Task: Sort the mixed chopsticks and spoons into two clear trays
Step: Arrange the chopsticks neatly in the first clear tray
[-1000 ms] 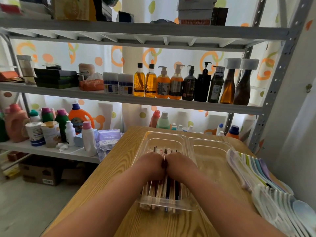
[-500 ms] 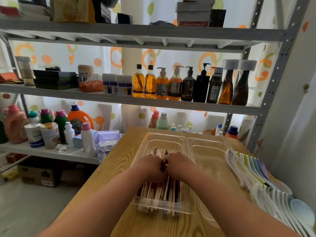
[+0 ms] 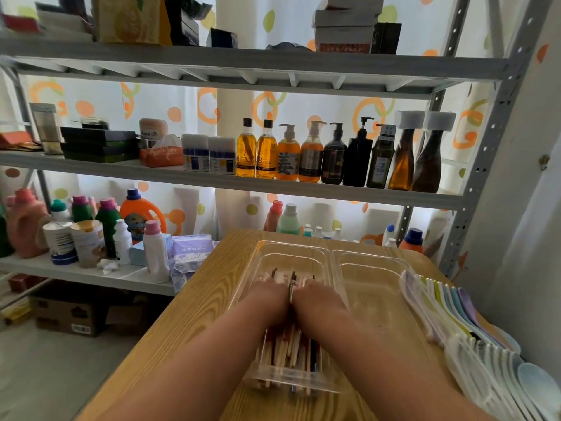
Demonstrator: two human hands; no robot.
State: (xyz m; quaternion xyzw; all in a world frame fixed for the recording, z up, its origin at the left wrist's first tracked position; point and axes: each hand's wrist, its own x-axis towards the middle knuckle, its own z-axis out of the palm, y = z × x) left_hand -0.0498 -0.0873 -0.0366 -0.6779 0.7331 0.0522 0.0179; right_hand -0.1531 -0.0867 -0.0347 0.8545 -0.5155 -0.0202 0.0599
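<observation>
chopsticks: mixed bundle of pale wood, dark red and black sticks, lying lengthwise in the left clear plastic tray; near ends reach the tray's near wall, far tips poke out past the knuckles
left hand: back up, sitting on the bundle around mid-length, forearm coming in from bottom-left
right hand: same pose, right beside the left one, thumb sides about touching, one stick showing in the seam between them
grip: fingers of both hands bent down over the far side into the sticks, tips hidden; can't tell if they clamp any sticks or only press on them
left clear plastic tray: rectangular, see-through, long axis pointing away from the person
right clear plastic tray: same shape, side by side with the left one, rims touching, wood grain visible through its floor
spoons: pastel plastic, white, lilac, green and blue, overlapped in a fanned row along the table's right edge, just beside the right tray
table: light wood-grain top, carries both trays and the spoons
shelving: grey metal rack behind the table
bottles: line of amber and black pump bottles on the middle shelf
detergent jugs: orange, pink and green, on the lower shelf to the left
</observation>
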